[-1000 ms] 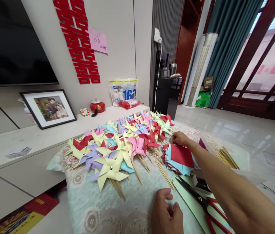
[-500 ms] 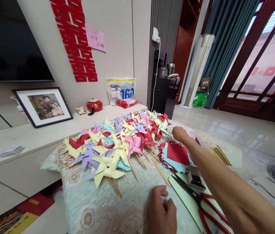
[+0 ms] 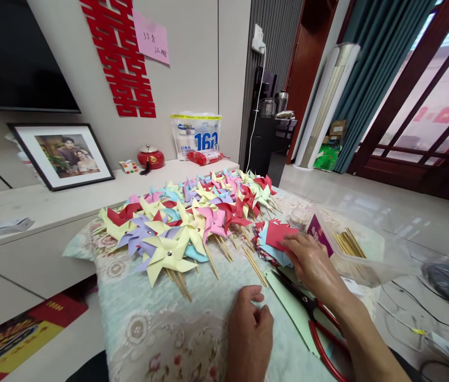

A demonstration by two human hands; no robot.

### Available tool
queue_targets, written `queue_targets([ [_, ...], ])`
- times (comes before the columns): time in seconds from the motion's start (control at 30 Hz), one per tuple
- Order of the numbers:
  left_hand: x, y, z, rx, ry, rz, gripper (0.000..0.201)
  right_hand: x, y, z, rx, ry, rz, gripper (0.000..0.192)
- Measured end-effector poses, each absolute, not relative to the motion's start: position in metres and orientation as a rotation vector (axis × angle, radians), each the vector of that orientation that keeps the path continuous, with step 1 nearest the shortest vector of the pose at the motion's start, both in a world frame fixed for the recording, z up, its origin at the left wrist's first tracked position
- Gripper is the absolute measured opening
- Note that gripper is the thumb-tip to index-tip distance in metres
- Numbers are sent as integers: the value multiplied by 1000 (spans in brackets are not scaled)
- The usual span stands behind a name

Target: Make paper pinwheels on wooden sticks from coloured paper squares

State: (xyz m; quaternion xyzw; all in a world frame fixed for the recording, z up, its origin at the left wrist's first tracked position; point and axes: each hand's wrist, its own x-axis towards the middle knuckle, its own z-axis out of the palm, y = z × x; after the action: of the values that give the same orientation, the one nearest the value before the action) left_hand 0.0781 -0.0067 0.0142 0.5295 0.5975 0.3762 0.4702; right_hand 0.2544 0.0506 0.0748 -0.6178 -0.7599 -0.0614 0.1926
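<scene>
My left hand (image 3: 249,330) rests on the floral tablecloth, fingers loosely curled, thumb apart, nothing in it. My right hand (image 3: 311,263) is over the near right side of a stack of cut paper squares, with a red paper square (image 3: 277,234) on top. Its fingers are bent downward and apart; whether they touch the paper I cannot tell. Beneath my right wrist lie scissors (image 3: 308,302) with red handles, on a light green paper sheet (image 3: 294,313). Finished paper pinwheels (image 3: 170,253) on sticks lie in rows to the left. A few loose wooden sticks (image 3: 254,266) are beside the stack.
A clear plastic tub (image 3: 383,260) with wooden sticks (image 3: 348,243) stands at the right. Behind the pinwheels, a white cabinet (image 3: 69,199) carries a framed photo (image 3: 67,156), a red pot (image 3: 150,157) and a plastic bag (image 3: 197,135). Cables (image 3: 443,318) lie on the right.
My right hand has come back from beside the far pinwheels to the paper stack, over where the small white box was visible. My left hand keeps its pose. The view has shifted slightly.
</scene>
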Motion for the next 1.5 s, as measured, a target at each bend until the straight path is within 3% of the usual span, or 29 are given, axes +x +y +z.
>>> queue_targets([
  [0.93,77,-11,9,1351,1452,957,31,263,65,31,-1751,-2162,-136,32],
  [1.33,76,-12,10,1330,1443,974,31,262,59,48,-1634,-1982,-349,39],
  [1.5,75,-12,8,1326,1428,988,30,262,53,62,-1436,-1821,-274,36],
])
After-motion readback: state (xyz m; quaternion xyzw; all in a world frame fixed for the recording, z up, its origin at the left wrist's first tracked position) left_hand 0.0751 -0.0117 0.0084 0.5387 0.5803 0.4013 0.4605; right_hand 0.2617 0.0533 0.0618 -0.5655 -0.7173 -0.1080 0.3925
